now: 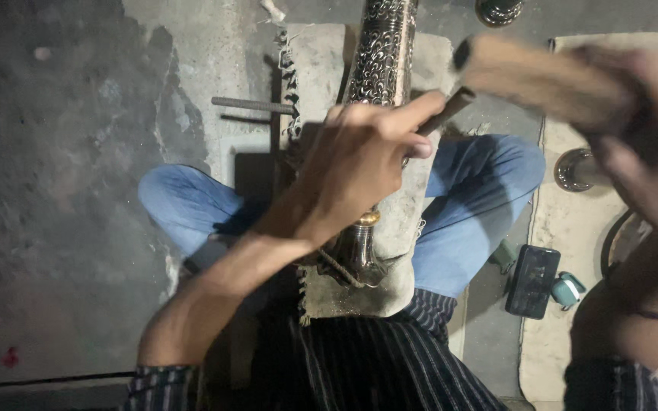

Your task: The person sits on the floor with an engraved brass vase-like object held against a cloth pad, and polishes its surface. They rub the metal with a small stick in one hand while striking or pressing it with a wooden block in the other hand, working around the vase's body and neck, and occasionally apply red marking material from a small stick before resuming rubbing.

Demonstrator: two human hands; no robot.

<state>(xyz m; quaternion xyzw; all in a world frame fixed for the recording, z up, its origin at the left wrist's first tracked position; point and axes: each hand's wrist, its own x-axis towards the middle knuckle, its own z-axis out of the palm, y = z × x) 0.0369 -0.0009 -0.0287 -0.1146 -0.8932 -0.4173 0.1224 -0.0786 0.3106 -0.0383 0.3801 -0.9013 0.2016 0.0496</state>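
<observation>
Gripping a thin dark metal punch [451, 106], my left hand [359, 164] has its fingers curled round the rod, which sticks out past the knuckles toward the upper right. Directly under that hand lies a long ornate metal piece [382, 57], its surface covered in fine engraved scrollwork; it runs away from the grip toward the top of the view, and its plainer polished end comes back beneath the wrist toward my body. I cannot tell whether the punch tip is touching the engraved surface, since my own fingers hide it.

My right hand [641, 144] is up and to the right of the grip, blurred, clenched around the handle of a wooden mallet [535, 72] whose head hangs just beside the free end of the punch.

Beneath the metal piece is a worn, frayed cloth pad [413, 221] laid across my lap, between my knees in blue jeans [489, 190]. Left of the grip a short iron bar [249, 104] lies on the concrete floor [55, 190]. Further right, beyond my knee, a pale mat [565, 228] carries a dark phone [532, 281], a small teal object [569, 289] just beside it, and a round metal cup [576, 169].
</observation>
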